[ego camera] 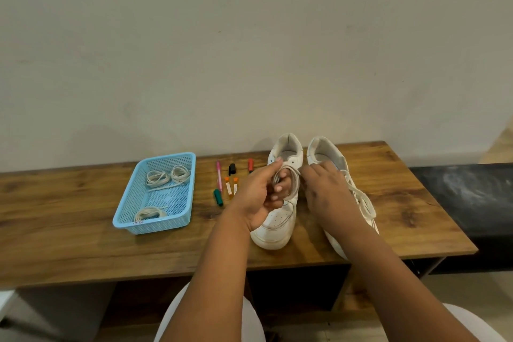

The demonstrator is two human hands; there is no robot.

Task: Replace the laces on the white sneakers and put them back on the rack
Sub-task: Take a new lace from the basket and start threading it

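Two white sneakers stand on the wooden table, toes toward me. The left sneaker [277, 219] has no lace that I can see. The right sneaker [327, 153] carries a loose lace [363, 203] over its tongue. My left hand [259, 194] grips a coiled off-white lace [290, 183] above the left sneaker. My right hand [324, 191] hovers over the right sneaker, its fingertips pinching the coil's right side. A blue plastic basket [125, 214] to the left holds three coiled laces [158, 177].
Several coloured markers [219, 178] and caps lie between the basket and the sneakers. The wooden table [69, 230] ends at a plain wall behind. A dark surface [466, 197] adjoins the table on the right. My knees show below the front edge.
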